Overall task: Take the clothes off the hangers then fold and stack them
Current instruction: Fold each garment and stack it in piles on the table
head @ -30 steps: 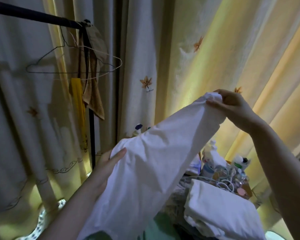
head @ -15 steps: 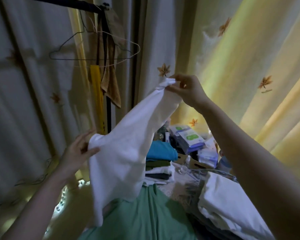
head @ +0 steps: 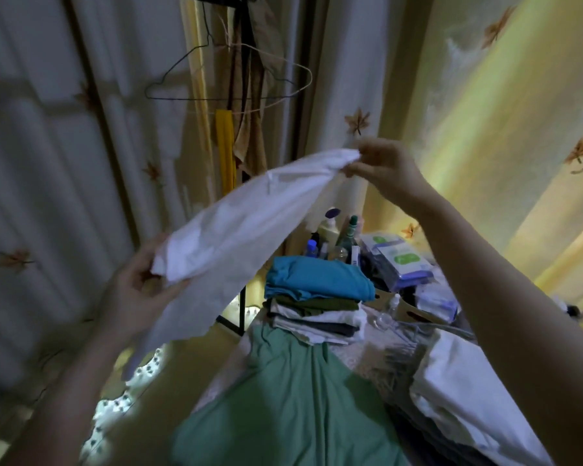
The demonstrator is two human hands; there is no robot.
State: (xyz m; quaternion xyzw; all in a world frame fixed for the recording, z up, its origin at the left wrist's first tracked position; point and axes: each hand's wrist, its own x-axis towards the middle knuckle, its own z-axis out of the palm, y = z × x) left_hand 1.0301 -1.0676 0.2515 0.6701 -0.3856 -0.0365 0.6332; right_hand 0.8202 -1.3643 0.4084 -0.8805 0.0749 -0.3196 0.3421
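A white garment point(head: 243, 227) stretches in the air between my two hands. My right hand point(head: 381, 169) pinches its upper end, raised in front of the curtain. Lower left, my left hand point(head: 138, 290) grips the other end, and the loose cloth hangs down from it. Below lies a stack of folded clothes point(head: 317, 304) with a teal piece on top. Two bare wire hangers point(head: 229, 79) hang from the dark rail at the top. A green garment point(head: 283, 405) lies spread in front of the stack.
Bottles point(head: 334, 230) and packets point(head: 401, 260) crowd the back of the surface behind the stack. Folded white fabric point(head: 465, 398) lies at the right. A brown cloth and a yellow strip point(head: 224, 146) hang on the rack's black upright. Leaf-patterned curtains point(head: 485, 112) close off the back.
The view has tilted down, bringing the clothes stack into sight. Both hands keep hold of the white garment; the left hand has lowered, and the cloth is now stretched more flatly between them.
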